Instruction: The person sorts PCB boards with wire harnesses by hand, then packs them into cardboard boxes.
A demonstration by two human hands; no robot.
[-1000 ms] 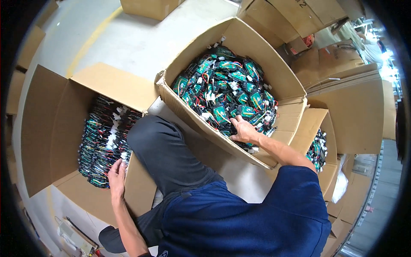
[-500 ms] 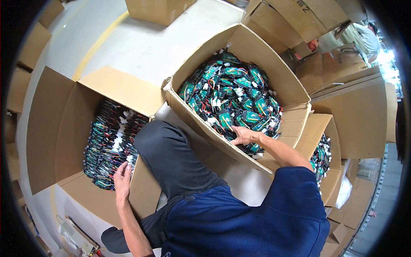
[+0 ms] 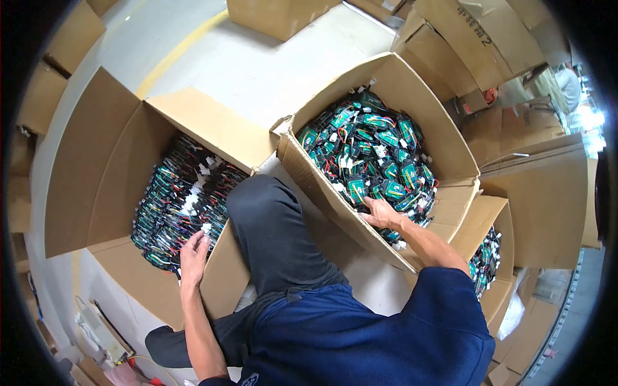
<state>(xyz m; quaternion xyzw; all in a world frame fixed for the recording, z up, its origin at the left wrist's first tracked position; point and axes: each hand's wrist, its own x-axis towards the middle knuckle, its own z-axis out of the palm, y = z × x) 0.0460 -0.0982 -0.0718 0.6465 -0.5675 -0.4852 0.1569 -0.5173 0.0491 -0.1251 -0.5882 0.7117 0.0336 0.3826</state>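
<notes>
The right hand [image 3: 381, 214] is the nearer one to the loose circuit boards. It is inside the right carton [image 3: 444, 128], at the near edge of the jumbled pile. One green board [image 3: 356, 188] lies just beyond its fingertips, to the upper left, and its long axis runs roughly away from the person, slightly tilted. Other boards with coloured wires lie around it in many directions.

The grip of this hand is partly open: the fingers are a little bent and the thumb stands apart, low toward the carton wall. The fingertips touch the pile, but I cannot tell whether they have hold of any board.

The left hand [image 3: 194, 254] is at the near side of the left carton [image 3: 225, 280], where the boards are packed close together in rows. Its thumb and first finger are near each other, just beside a white connector [image 3: 206, 228]; I cannot tell if they pinch it. The strip of white connectors runs from there away from the person. The bent knee [image 3: 264, 199] is between the two cartons.

Compared with the frame of one second ago, both cartons appear more to the right and lower, so the head seems to have turned. Both hands stay at almost the same places relative to their cartons, and the same green board remains beside the right fingertips.
</notes>
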